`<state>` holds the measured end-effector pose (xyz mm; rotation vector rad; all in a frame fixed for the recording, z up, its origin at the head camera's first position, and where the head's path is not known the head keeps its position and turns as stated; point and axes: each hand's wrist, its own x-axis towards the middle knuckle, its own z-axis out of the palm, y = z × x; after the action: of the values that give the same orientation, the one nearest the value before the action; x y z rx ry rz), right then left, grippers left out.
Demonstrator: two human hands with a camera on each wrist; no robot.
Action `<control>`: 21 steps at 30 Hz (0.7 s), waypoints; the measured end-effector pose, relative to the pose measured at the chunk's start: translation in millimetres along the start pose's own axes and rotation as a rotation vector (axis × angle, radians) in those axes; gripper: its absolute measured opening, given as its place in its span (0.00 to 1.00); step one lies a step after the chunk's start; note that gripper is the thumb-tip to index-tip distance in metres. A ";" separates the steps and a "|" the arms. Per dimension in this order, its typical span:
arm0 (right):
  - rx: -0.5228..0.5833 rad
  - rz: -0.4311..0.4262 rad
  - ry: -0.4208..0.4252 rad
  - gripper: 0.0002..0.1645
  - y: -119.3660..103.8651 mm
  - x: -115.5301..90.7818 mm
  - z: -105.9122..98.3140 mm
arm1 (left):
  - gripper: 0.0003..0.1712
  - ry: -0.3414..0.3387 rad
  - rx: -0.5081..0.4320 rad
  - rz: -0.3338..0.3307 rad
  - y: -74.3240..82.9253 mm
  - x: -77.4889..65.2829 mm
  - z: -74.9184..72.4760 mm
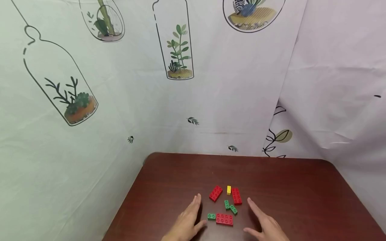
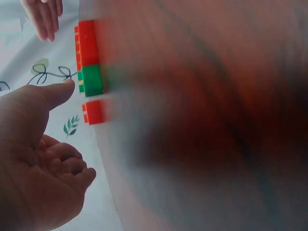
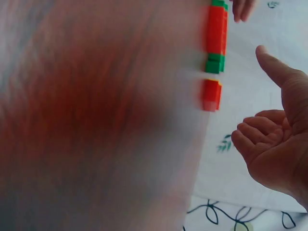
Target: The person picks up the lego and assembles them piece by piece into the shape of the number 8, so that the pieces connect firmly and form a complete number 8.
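Observation:
My left hand lies to the left of a loose group of toy bricks, its fingers straight and thumb apart, holding nothing. On the group's right, my right hand is spread the same way, also holding nothing. Nearest the left thumb is a small green brick, end to end with a red brick. Two more green bricks lie behind them. Farther back are a tilted red brick, a small yellow brick and another red brick. In the left wrist view, the left thumb overlaps a green brick.
The dark reddish-brown table has rounded back corners. Behind it hangs a pale cloth backdrop printed with plants in glass jars, and more cloth runs along the left and right sides.

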<state>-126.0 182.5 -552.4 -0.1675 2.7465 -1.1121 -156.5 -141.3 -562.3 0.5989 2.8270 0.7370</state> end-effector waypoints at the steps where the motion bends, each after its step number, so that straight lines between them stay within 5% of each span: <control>1: -0.002 -0.005 -0.005 0.65 0.1 1.1 2.3 | 0.52 -0.001 0.000 0.007 1.4 -0.2 1.4; 11: 0.070 -0.109 -0.069 0.44 2.4 9.1 12.9 | 0.39 0.043 0.054 0.049 10.7 3.6 15.1; 15: 0.089 -0.078 -0.118 0.38 -1.9 12.7 18.5 | 0.35 0.056 0.061 0.045 12.9 3.5 18.2; 21: 0.074 -0.098 -0.082 0.33 -7.2 15.5 24.8 | 0.29 0.080 0.047 0.041 13.6 4.5 21.9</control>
<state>-135.9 158.0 -566.7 -0.3339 2.6463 -1.2010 -150.5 -119.1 -574.7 0.6513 2.9212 0.7186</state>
